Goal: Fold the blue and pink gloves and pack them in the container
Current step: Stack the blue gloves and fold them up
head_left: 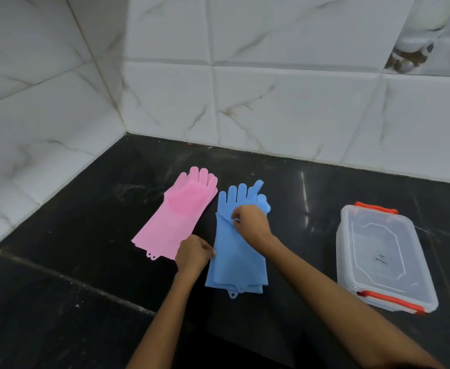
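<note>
Two bare forearms reach in from the near edge of the black stone counter [58,302] toward the blue gloves [234,251], which serve as the landmark here. The blue gloves lie stacked flat in the middle of the counter, cuffs toward the person, fingers pointing at the wall, a small hanging tab showing at the near cuff edge. The left hand [193,255] sits at the left edge of the blue gloves, about halfway up the sleeve, fingers curled and pinching that edge. The right hand [250,222] rests farther up, over the palm area of the blue gloves, fingers bent and pinching the material, which puckers into creases there.

Just left of the blue gloves, and angled away from them, the pink gloves [177,217] lie flat, unfolded, with a textured patch on the palm facing up. Well to the right of the blue gloves stands the clear plastic container [383,259], its lid on and its orange latches at the near and far ends. Beyond the blue gloves, white marbled wall tiles [285,110] rise from the back of the counter.
</note>
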{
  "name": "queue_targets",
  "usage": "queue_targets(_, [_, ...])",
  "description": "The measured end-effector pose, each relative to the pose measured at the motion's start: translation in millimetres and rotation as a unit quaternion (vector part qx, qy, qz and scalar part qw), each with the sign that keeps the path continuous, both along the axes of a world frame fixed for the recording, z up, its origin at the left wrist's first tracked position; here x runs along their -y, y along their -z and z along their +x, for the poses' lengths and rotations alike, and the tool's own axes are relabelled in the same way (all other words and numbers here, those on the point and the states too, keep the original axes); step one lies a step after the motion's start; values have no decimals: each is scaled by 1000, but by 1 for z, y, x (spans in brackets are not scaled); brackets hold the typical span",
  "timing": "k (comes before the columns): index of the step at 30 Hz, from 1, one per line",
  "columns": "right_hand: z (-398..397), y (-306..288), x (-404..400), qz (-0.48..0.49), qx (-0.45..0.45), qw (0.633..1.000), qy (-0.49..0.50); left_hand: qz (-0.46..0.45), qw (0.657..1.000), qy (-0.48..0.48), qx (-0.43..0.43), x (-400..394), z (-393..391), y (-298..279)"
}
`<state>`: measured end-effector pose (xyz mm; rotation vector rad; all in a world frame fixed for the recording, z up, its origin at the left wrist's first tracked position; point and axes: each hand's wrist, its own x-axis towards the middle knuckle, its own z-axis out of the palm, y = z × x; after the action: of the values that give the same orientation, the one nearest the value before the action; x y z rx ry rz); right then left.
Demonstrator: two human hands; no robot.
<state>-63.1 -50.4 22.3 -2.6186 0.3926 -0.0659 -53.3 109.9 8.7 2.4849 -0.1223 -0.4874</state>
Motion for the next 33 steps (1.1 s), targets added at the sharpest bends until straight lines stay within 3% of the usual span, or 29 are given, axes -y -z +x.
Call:
queue_targets(4, [-34,15,25,9,64,995,72,-25,999,2,37,2,-1,4])
queue_targets(7, [-52,22,36,26,14,990,135,-34,999,-1,40,3,-4,7])
queue_targets(11, [-62,30,27,119,-60,981,138,-43,998,-5,48,-3,-4,13])
queue_targets(19, [-73,27,17,294,-16,943,155,-59,998,0,-3,-13,16,11])
queue_targets(33, [-97,43,6,258,-58,955,132,-75,997,15,-27,-24,16,20])
